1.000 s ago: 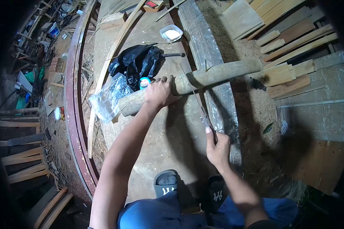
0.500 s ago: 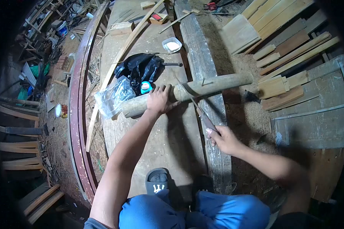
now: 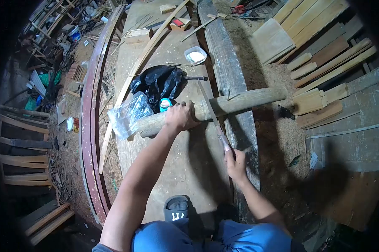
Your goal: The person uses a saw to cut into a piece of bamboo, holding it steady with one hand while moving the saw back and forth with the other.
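A thick round pole (image 3: pixel 256 98), which looks like bamboo, lies across the workbench with a thin stub sticking up from it. My left hand (image 3: pixel 179 116) presses down on the pole left of its middle, fingers wrapped over the top. In my right hand (image 3: pixel 235 163) is the handle of a handsaw, gripped at the near side of the bench. The narrow saw blade (image 3: pixel 208 101) lies across the pole just right of my left hand, its tip pointing away from me. Behind my left hand sit a turquoise tape measure (image 3: pixel 165 105) and a clear plastic bag (image 3: pixel 132 112).
A black plastic bag (image 3: pixel 158 84) and a white tub (image 3: pixel 195 55) stand farther up the bench. A long thin wooden strip (image 3: pixel 132 74) runs along its left. Stacked boards (image 3: pixel 317 103) lie to the right, and a dark red beam (image 3: pixel 87 126) to the left.
My right hand has moved down and left, drawing the saw back toward me and turning the blade more in line with my body. My left hand stays on the pole.
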Available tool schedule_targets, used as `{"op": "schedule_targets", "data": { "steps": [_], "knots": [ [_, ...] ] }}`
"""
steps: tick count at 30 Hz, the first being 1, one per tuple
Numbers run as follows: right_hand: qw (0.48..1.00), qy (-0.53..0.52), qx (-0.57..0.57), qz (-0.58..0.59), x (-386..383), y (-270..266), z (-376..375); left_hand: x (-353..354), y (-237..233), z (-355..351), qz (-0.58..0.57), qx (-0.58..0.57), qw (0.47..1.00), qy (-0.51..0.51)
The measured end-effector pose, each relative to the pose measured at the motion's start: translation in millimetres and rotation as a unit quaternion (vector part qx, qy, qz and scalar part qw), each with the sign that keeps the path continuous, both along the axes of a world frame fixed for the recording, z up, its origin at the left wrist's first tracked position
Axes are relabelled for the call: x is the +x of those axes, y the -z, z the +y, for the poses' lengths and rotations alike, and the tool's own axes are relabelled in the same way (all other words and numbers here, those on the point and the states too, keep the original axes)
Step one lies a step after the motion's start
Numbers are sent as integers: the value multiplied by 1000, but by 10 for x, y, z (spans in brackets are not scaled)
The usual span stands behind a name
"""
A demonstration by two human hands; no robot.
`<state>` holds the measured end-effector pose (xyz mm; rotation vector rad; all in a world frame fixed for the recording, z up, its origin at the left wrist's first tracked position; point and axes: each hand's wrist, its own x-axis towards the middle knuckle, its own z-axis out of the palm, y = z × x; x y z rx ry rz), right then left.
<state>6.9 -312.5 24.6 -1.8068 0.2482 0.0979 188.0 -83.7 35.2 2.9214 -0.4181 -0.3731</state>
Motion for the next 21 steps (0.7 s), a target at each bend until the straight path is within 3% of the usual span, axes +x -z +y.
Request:
{"op": "schedule_targets", "data": {
  "steps": [6,12,16,19,21],
  "knots": [
    [998,10,-58,-20,-76,-180,167,30,83,48,-36,-8,999,8],
    [992,2,-119,-44,575,-195,283,29,51,56,-35,-18,999,17],
    [996,-12,-84,-35,115,-111,107,16,121,33,-59,-27,998,7],
    [995,-17,-94,-31,-214,-292,27,27,109,47,-11,-5,1000,-4],
    [996,9,-78,38,-238,-250,-22,16,168,60,-53,-25,998,9]
  ]
}}
